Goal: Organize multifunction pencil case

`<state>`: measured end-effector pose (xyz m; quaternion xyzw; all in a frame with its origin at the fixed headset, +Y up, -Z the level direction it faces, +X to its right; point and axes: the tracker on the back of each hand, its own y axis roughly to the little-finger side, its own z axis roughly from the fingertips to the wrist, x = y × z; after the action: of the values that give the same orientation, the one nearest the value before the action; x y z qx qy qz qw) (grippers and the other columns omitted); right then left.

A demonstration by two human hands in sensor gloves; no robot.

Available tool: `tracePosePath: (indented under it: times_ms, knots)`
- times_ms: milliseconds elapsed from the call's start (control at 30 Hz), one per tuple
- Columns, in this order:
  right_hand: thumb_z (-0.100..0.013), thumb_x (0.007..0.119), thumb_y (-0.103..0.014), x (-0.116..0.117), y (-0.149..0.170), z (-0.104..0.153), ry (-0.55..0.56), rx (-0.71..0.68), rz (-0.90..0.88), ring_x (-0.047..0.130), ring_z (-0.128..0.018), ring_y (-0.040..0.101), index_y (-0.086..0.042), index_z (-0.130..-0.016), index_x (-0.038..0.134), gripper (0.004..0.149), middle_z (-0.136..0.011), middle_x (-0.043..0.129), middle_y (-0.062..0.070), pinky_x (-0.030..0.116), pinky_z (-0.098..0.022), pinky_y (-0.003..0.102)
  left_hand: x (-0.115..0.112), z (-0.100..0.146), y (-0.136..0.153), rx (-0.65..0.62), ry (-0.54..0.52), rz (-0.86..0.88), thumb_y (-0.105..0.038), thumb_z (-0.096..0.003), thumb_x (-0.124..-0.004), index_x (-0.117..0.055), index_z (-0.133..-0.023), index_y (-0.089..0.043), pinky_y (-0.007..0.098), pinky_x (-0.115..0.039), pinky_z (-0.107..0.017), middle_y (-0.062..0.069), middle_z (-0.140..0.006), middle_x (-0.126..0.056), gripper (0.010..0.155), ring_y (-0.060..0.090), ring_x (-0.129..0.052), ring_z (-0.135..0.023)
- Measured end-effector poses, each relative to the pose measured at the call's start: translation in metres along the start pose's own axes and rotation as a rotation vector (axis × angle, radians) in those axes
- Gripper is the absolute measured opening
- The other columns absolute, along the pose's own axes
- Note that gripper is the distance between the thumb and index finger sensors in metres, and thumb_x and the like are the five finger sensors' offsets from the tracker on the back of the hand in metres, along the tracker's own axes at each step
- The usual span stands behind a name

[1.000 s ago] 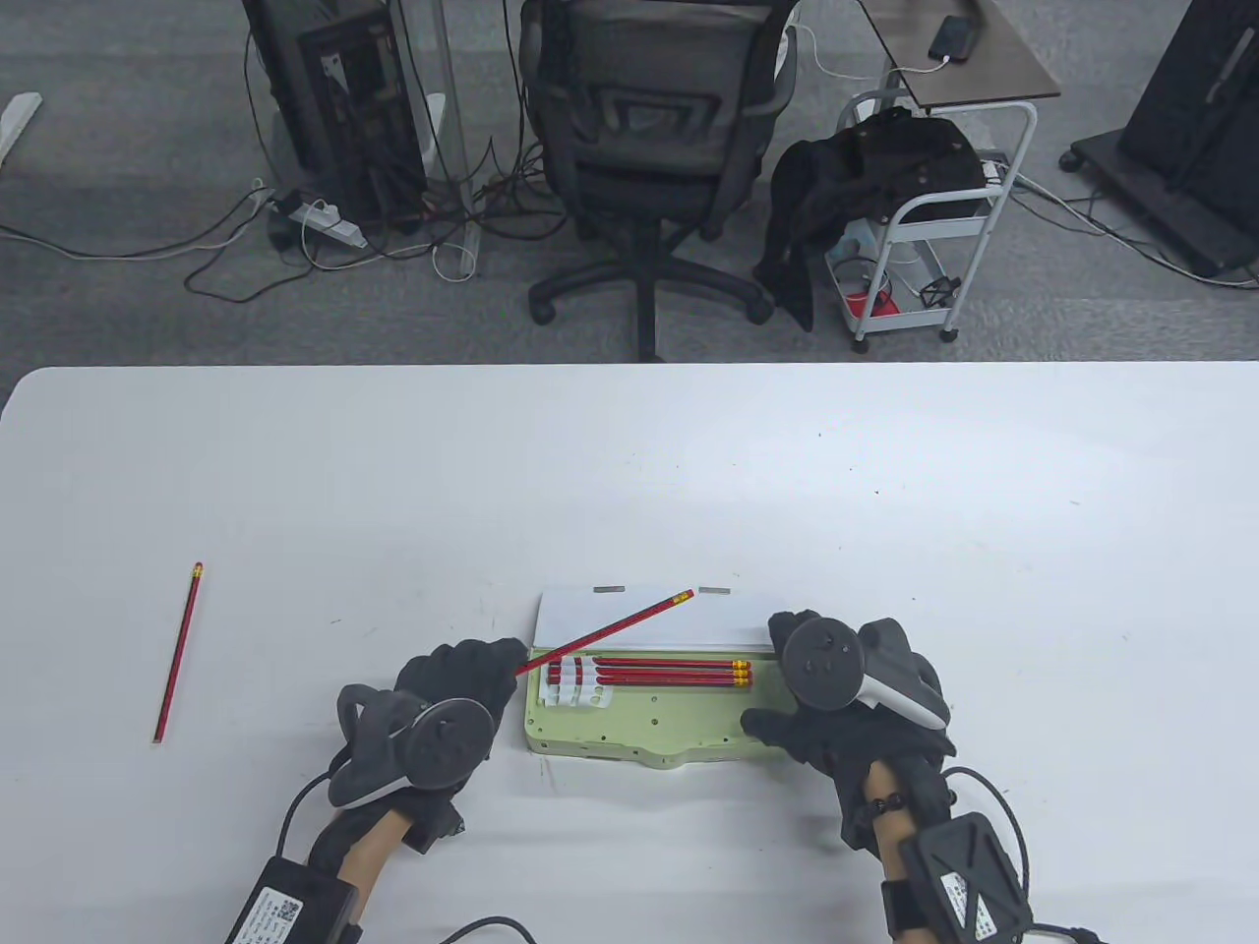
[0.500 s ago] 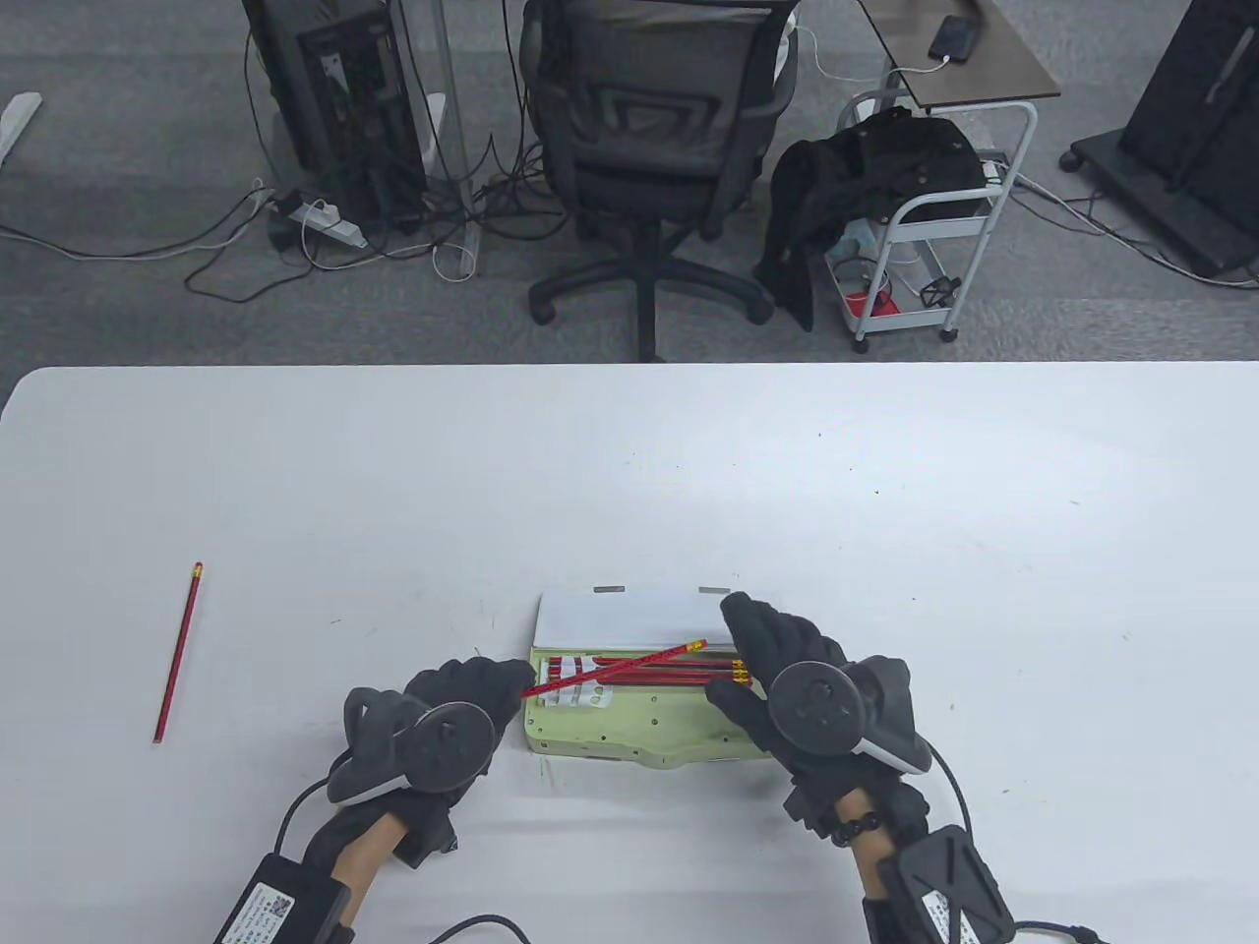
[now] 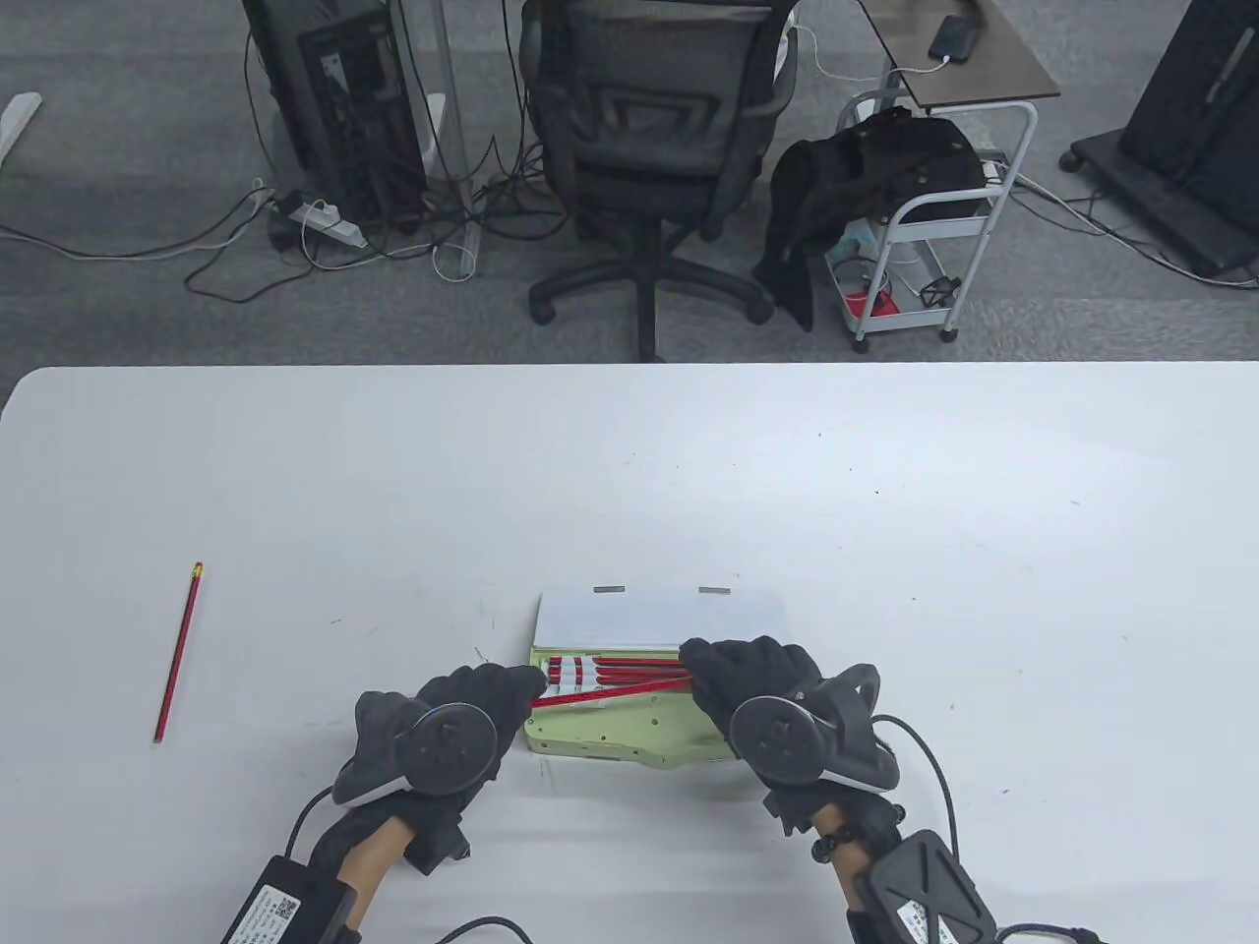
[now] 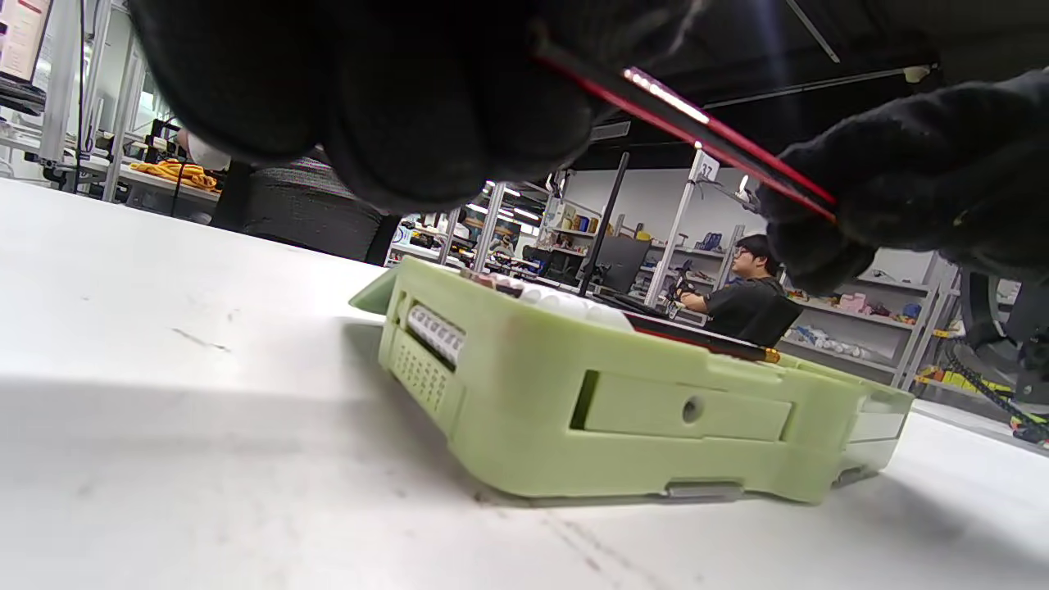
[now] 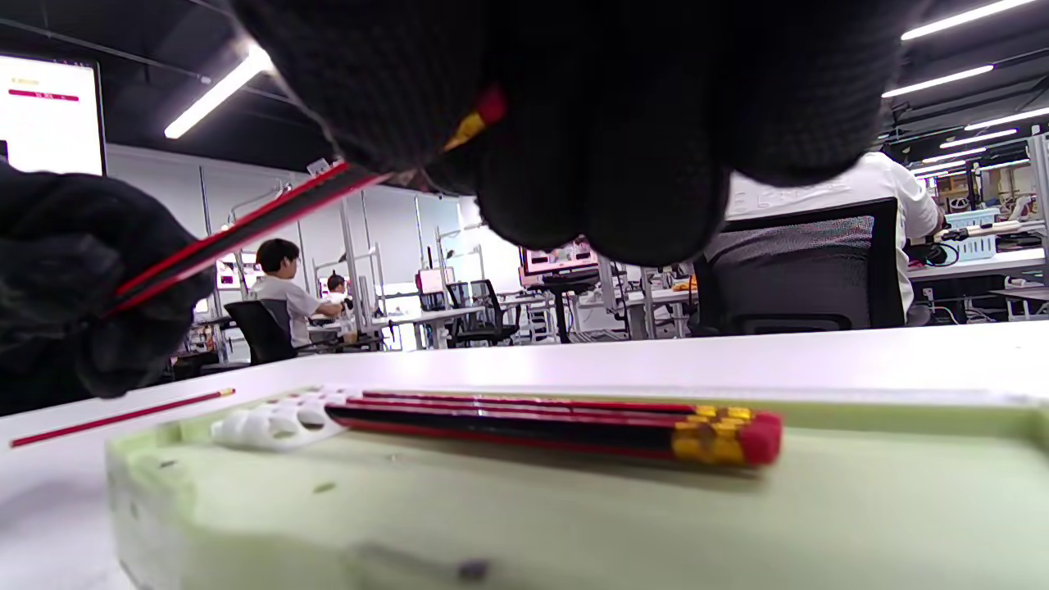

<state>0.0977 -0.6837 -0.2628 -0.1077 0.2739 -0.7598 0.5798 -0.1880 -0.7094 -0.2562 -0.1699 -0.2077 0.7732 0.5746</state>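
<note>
- Since the earlier table view, our right hand (image 3: pixel 748 678) has come down and toward the left, from above the case's right end to its middle, and the pencil (image 3: pixel 610 691) we carry has dropped from a steep slant across the lid to a shallow one just over the tray.
- We hold that pencil at both ends: our left hand (image 3: pixel 482 693) pinches its lower-left tip beside the case's left edge, and our right hand's curled fingers (image 5: pixel 606 164) close on the eraser end, whose yellow ferrule and red eraser peek out between them in the right wrist view.
- In the left wrist view the pencil (image 4: pixel 697 131) runs from the left hand's fingers at top centre down to the right hand (image 4: pixel 918 188) at the right, clear above the case.
- Our pencil case (image 3: pixel 629 737) lies open at the lower centre of the table view, green tray nearest us, white lid (image 3: pixel 659 619) folded back behind it.
- Three red pencils (image 5: pixel 557 422) lie side by side in the tray, erasers to the right, their tips tucked into a white holder (image 5: pixel 279 426) at the tray's left end.
- One more loose pencil (image 3: pixel 177 654) lies at the lower left of the table (image 3: pixel 885 492), well apart from the case.
- Beyond the table, at the top of the frame, we see an office chair (image 3: pixel 649 147) and a white cart (image 3: pixel 934 226) with dark clothing draped over it.
</note>
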Motion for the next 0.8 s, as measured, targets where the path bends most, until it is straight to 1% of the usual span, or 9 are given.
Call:
tracePosePath:
  times_ms: [67, 167, 267, 333, 400, 467, 600, 700, 800]
  knots:
    - [-0.05, 0.079, -0.029, 0.002, 0.001, -0.001, -0.029, 0.004, -0.005, 0.1, -0.061, 0.032, -0.015, -0.09, 0.081, 0.043, -0.078, 0.093, 0.012, 0.087, -0.051, 0.05, 0.0, 0.0, 0.0, 0.004, 0.002, -0.008, -0.026, -0.0549, -0.062, -0.068, -0.097, -0.02, 0.059, -0.081, -0.057, 0.007, -0.082, -0.091, 0.043, 0.024, -0.098, -0.064]
    - [-0.049, 0.078, -0.029, 0.003, 0.004, -0.002, -0.061, 0.021, -0.009, 0.099, -0.062, 0.032, -0.015, -0.09, 0.082, 0.043, -0.078, 0.093, 0.012, 0.086, -0.052, 0.051, -0.002, -0.001, 0.003, 0.005, -0.018, 0.01, -0.026, -0.0558, -0.063, -0.066, -0.1, -0.019, 0.061, -0.079, -0.06, 0.007, -0.087, -0.09, 0.045, 0.028, -0.097, -0.071]
    - [-0.05, 0.078, -0.028, 0.001, 0.012, -0.002, -0.093, 0.058, -0.011, 0.099, -0.063, 0.033, -0.015, -0.09, 0.082, 0.043, -0.078, 0.093, 0.012, 0.086, -0.053, 0.051, -0.005, -0.001, 0.008, 0.02, 0.004, 0.03, -0.034, -0.0558, -0.064, -0.057, -0.107, -0.014, 0.065, -0.072, -0.065, 0.014, -0.1, -0.082, 0.055, 0.038, -0.09, -0.085]
    - [-0.05, 0.078, -0.028, -0.003, 0.024, 0.0, -0.12, 0.103, -0.041, 0.099, -0.065, 0.033, -0.015, -0.091, 0.082, 0.043, -0.079, 0.092, 0.012, 0.085, -0.054, 0.052, -0.009, -0.001, 0.012, 0.031, 0.031, 0.04, -0.04, -0.0548, -0.066, -0.049, -0.111, -0.012, 0.069, -0.066, -0.067, 0.02, -0.109, -0.073, 0.065, 0.045, -0.081, -0.095]
    - [-0.05, 0.078, -0.028, -0.008, 0.04, 0.004, -0.133, 0.152, -0.1, 0.098, -0.066, 0.034, -0.015, -0.091, 0.082, 0.043, -0.08, 0.092, 0.012, 0.084, -0.055, 0.053, -0.012, 0.0, 0.015, 0.045, 0.065, 0.045, -0.043, -0.0541, -0.067, -0.043, -0.113, -0.01, 0.07, -0.061, -0.069, 0.023, -0.115, -0.064, 0.072, 0.05, -0.073, -0.101]
    - [-0.05, 0.078, -0.028, -0.012, 0.057, 0.009, -0.14, 0.209, -0.134, 0.097, -0.067, 0.035, -0.015, -0.091, 0.081, 0.043, -0.081, 0.091, 0.013, 0.084, -0.055, 0.054, -0.015, -0.001, 0.016, 0.052, 0.086, 0.042, -0.046, -0.0532, -0.067, -0.039, -0.115, -0.01, 0.07, -0.059, -0.07, 0.025, -0.118, -0.058, 0.077, 0.053, -0.067, -0.104]
    - [-0.05, 0.078, -0.028, -0.017, 0.08, 0.017, -0.157, 0.289, -0.169, 0.094, -0.071, 0.038, -0.016, -0.091, 0.082, 0.043, -0.086, 0.086, 0.016, 0.081, -0.057, 0.056, -0.022, -0.004, 0.019, 0.084, 0.135, 0.03, -0.052, -0.0514, -0.066, -0.035, -0.116, -0.008, 0.072, -0.054, -0.071, 0.03, -0.121, -0.047, 0.084, 0.057, -0.058, -0.107]
    - [-0.05, 0.078, -0.028, -0.017, 0.087, 0.02, -0.177, 0.318, -0.175, 0.09, -0.072, 0.04, -0.017, -0.091, 0.083, 0.043, -0.088, 0.082, 0.018, 0.078, -0.059, 0.058, -0.03, -0.006, 0.022, 0.131, 0.195, 0.011, -0.055, -0.0507, -0.063, -0.032, -0.116, -0.008, 0.073, -0.053, -0.071, 0.031, -0.121, -0.044, 0.087, 0.058, -0.056, -0.107]
    - [-0.049, 0.079, -0.028, -0.017, 0.089, 0.021, -0.185, 0.336, -0.163, 0.086, -0.072, 0.039, -0.018, -0.09, 0.083, 0.042, -0.087, 0.079, 0.017, 0.076, -0.06, 0.06, -0.034, -0.006, 0.024, 0.141, 0.219, 0.017, -0.056, -0.0498, -0.062, -0.033, -0.117, -0.009, 0.073, -0.053, -0.07, 0.03, -0.122, -0.045, 0.087, 0.058, -0.055, -0.107]
